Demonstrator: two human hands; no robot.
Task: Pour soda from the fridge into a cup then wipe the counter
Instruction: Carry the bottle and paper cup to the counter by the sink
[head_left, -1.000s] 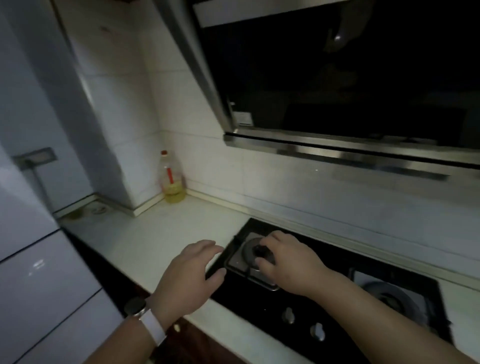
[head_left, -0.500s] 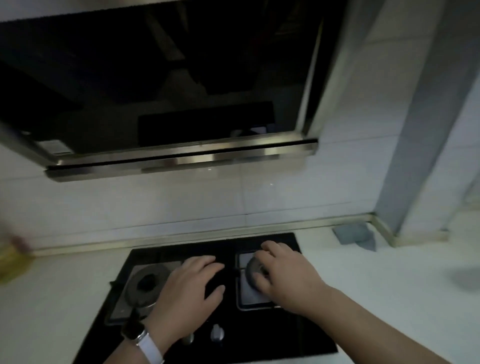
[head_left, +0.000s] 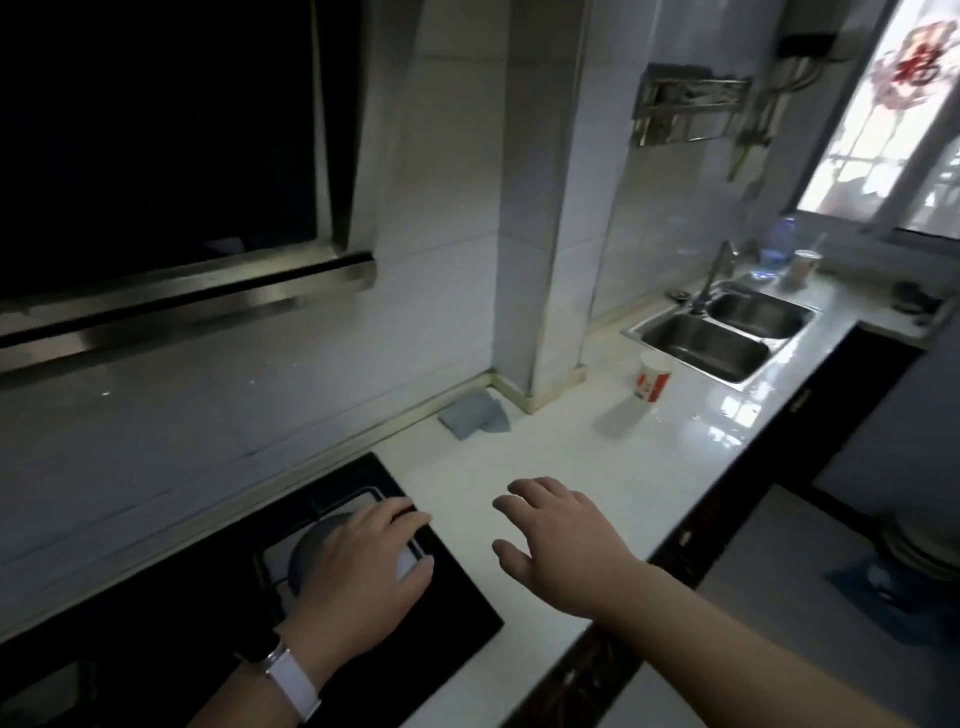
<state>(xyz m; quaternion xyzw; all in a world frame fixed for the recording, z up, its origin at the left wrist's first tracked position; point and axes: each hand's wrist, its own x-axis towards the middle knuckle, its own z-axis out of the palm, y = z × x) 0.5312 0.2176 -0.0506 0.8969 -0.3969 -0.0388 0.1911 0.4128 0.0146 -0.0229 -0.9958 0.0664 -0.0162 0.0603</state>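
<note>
White paper cup (head_left: 652, 383), red print, upright beside sink (head_left: 701, 340)

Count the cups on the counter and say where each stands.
2. A red-printed paper cup stands just before the sink; a second cup stands beyond it, by the window. Others may be hidden.

My left hand (head_left: 358, 566) covers most of the burner (head_left: 311, 540). The hob (head_left: 462, 618) runs off the bottom and left edges, and the hood (head_left: 156, 130) off the top. The red print on the cup (head_left: 652, 382) is too small to read. The things behind the sink (head_left: 635, 329) are blurred.
</note>
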